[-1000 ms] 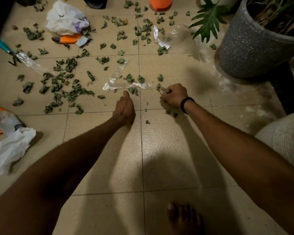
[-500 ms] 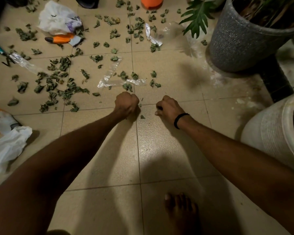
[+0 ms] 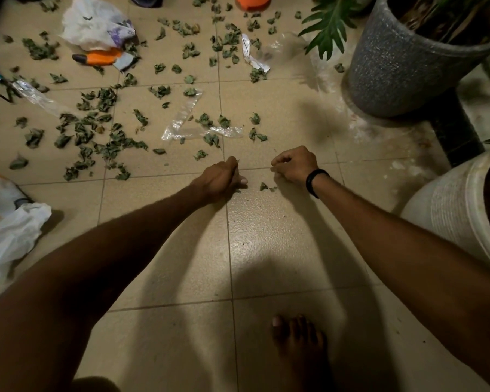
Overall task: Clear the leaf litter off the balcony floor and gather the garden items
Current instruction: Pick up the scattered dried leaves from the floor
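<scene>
A head-worn camera looks down at a tiled balcony floor (image 3: pixel 266 250), where a person reaches forward with both bare arms. To do this step well, it seems best to sweep the nearest scraps into one heap with the edges of the hands rather than pick pieces up singly. The person could then work outward toward the denser patches, lifting the plastic out separately. The left hand (image 3: pixel 222 178) rests on the floor, its grip closed in a fist around leaf litter (image 3: pixel 105 99), with a green sliver poking out by the fingers. The right hand (image 3: pixel 294 164), above a black wristband (image 3: pixel 316 181), is also curled tight; whether its grip holds leaves cannot be told. Between the two hands lies a small loose leaf scrap (image 3: pixel 264 187), touching neither. Most of the litter is scattered farther ahead and to the left, around a clear plastic strip (image 3: pixel 181 125), an orange-handled tool (image 3: pixel 99 58) and a white bag (image 3: pixel 96 24). A grey plant pot (image 3: pixel 402 66) stands at far right, and a bare foot (image 3: pixel 297 343) shows near the bottom.
</scene>
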Available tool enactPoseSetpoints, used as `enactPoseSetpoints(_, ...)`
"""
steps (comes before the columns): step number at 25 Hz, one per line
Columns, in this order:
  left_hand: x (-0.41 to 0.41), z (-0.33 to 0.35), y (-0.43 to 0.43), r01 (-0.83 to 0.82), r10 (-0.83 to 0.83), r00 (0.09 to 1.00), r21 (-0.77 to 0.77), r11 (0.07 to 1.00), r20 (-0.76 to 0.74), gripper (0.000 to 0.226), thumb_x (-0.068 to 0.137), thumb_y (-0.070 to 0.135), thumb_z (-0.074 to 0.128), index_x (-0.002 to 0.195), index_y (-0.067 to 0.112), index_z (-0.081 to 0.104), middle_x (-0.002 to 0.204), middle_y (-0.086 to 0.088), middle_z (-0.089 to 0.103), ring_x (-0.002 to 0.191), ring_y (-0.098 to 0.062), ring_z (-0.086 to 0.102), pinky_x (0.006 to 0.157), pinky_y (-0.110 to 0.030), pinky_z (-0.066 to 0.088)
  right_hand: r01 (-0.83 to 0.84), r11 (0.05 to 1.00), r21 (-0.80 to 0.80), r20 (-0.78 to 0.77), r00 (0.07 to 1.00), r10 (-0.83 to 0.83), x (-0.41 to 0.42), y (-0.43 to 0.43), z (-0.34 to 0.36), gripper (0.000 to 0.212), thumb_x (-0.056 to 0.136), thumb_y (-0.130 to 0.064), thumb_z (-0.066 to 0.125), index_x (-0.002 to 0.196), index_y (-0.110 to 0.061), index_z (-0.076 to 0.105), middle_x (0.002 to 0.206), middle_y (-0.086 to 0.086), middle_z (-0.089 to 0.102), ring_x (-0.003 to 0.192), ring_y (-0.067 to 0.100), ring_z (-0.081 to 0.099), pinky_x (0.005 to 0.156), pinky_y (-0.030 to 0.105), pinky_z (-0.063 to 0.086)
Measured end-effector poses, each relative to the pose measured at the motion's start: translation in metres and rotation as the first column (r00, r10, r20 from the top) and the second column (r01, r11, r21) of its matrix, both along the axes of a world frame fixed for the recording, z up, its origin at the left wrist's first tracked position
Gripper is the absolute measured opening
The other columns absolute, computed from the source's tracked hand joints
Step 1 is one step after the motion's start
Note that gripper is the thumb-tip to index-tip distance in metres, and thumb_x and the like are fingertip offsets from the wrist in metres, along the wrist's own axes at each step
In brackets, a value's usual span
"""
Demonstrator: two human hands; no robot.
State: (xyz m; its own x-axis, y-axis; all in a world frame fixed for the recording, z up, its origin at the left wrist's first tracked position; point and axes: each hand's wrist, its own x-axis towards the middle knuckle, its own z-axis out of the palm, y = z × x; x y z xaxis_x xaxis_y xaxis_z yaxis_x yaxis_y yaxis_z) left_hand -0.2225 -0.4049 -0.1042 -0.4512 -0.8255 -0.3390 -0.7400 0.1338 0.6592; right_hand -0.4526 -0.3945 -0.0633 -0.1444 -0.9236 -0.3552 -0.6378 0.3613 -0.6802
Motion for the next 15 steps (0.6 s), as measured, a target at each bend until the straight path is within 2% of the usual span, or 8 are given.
enactPoseSetpoints(3,0.006,-0.008,0.008,0.209,-0.191,0.969,-0.106,0.972,0.155,0.050,0.094,0.065,0.046,0.111,0.018,0.044,0.102,-0.005,0.055,0.085,-0.021,0.051,0.070,-0.037,0.045,-0.147,0.989,-0.013,-0.132,0.981,0.145,0.006,0.019,-0.012,0.007,0.084,-0.016,0.073,0.087,-0.011,0.078,0.087,0.000,0.073,0.083,0.012,0.065,0.076,0.022,0.052)
enactPoseSetpoints(5,0.009,-0.014,0.011,0.318,-0.268,0.932,-0.196,0.928,0.243,0.060,0.091,0.074,0.037,0.115,0.019,0.043,0.104,-0.006,0.053,0.085,-0.020,0.048,0.072,-0.039,0.048,-0.228,0.973,-0.025,-0.232,0.949,0.216,0.015,0.029,-0.022,0.018,0.080,-0.025,0.078,0.075,-0.008,0.073,0.081,0.005,0.067,0.079,0.018,0.061,0.068,0.028,0.047)
enactPoseSetpoints(6,0.010,-0.015,0.013,0.352,-0.288,0.917,-0.223,0.909,0.276,0.059,0.093,0.072,0.037,0.117,0.019,0.043,0.107,-0.007,0.053,0.087,-0.020,0.048,0.074,-0.039,0.049,-0.257,0.966,-0.026,-0.274,0.931,0.240,0.018,0.033,-0.028,0.023,0.079,-0.028,0.079,0.073,-0.008,0.069,0.083,0.005,0.061,0.079,0.020,0.057,0.066,0.027,0.041)
enactPoseSetpoints(8,0.008,-0.014,0.018,0.377,-0.294,0.902,-0.244,0.893,0.316,0.046,0.100,0.059,0.035,0.120,0.018,0.044,0.110,-0.009,0.051,0.091,-0.021,0.048,0.078,-0.040,0.049,-0.298,0.953,-0.054,-0.326,0.907,0.266,0.025,0.041,-0.034,0.017,0.084,-0.025,0.074,0.084,-0.009,0.069,0.096,0.006,0.053,0.086,0.019,0.051,0.071,0.024,0.035)
enactPoseSetpoints(11,0.001,-0.007,0.026,0.364,-0.286,0.904,-0.222,0.905,0.316,0.029,0.107,0.038,0.032,0.117,0.015,0.046,0.111,-0.011,0.053,0.091,-0.020,0.049,0.081,-0.040,0.050,-0.392,0.917,-0.076,-0.449,0.834,0.319,0.027,0.043,-0.040,0.015,0.093,-0.016,0.057,0.101,-0.008,0.067,0.108,0.013,0.056,0.097,0.027,0.055,0.078,0.030,0.043)
enactPoseSetpoints(13,-0.003,-0.002,0.028,0.287,-0.236,0.937,-0.182,0.940,0.258,0.024,0.107,0.031,0.031,0.111,0.014,0.047,0.108,-0.012,0.054,0.088,-0.022,0.050,0.080,-0.039,0.049,-0.343,0.935,-0.092,-0.438,0.857,0.272,0.029,0.039,-0.037,0.014,0.091,-0.007,0.055,0.094,-0.005,0.068,0.101,0.010,0.061,0.093,0.026,0.059,0.079,0.032,0.051)
enactPoseSetpoints(15,-0.002,0.000,0.025,0.176,-0.148,0.974,-0.160,0.971,0.169,0.024,0.106,0.028,0.030,0.111,0.013,0.048,0.105,-0.012,0.056,0.087,-0.023,0.051,0.078,-0.040,0.047,-0.208,0.974,-0.092,-0.401,0.903,0.155,0.031,0.031,-0.032,0.009,0.087,-0.006,0.061,0.083,-0.006,0.070,0.090,0.008,0.067,0.085,0.022,0.064,0.076,0.032,0.057)
